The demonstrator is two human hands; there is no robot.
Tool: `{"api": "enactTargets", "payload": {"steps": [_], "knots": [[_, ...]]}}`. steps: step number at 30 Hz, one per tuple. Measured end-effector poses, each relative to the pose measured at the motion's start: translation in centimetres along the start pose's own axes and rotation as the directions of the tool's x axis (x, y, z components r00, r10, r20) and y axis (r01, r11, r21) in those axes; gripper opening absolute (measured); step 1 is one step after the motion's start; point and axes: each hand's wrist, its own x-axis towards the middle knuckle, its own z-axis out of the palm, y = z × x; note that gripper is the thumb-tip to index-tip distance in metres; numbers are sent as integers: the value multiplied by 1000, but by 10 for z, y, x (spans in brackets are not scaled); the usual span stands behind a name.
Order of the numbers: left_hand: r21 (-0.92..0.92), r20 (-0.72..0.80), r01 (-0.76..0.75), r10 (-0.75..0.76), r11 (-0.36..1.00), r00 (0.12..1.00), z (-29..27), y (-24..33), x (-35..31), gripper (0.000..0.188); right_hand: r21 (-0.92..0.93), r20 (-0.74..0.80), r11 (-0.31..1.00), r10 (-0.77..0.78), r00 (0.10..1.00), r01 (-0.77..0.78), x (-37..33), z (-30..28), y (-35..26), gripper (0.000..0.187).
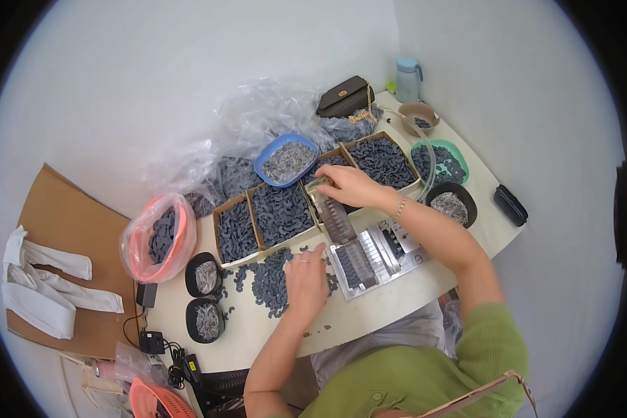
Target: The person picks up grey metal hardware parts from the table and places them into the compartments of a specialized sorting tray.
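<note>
My right hand reaches across the metal fixture and grips the top end of a clear ribbed plastic cover, which is tilted up at the fixture's left side. The metal fixture lies near the table's front edge, with dark small parts in rows in its slots. My left hand is just left of it, over a loose pile of small dark grey plastic parts. One finger stretches toward the fixture; the other fingers are partly hidden, and nothing shows in them.
Cardboard trays of dark parts stand behind the fixture. Metal pins fill a blue basin and several black bowls. A green bowl, a black case, a handbag and a pink basket sit around.
</note>
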Motion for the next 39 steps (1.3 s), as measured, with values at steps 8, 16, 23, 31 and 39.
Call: {"api": "enactTargets", "payload": {"steps": [8,16,23,31,39], "knots": [[-200,-117,145,-171,969,978,-34,-20,-13,9,-413,-61,661,-706,706,626,-127,-30,-69,23],[-276,-48,162,-183,947,982,-30,-18,-17,7,-370,234,738,-513,826,563,-193,-6,-94,31],[-301,-8,166,-176,939,984,-32,-20,-17,11,-455,333,625,-541,772,634,-194,-3,-95,33],[-358,10,206,-217,911,976,-22,-24,-29,20,-457,-21,635,-707,706,623,-150,-24,-74,20],[-227,-28,-79,74,971,997,26,-4,14,16,27,-30,998,-62,998,63,-19,-11,-18,50]]}}
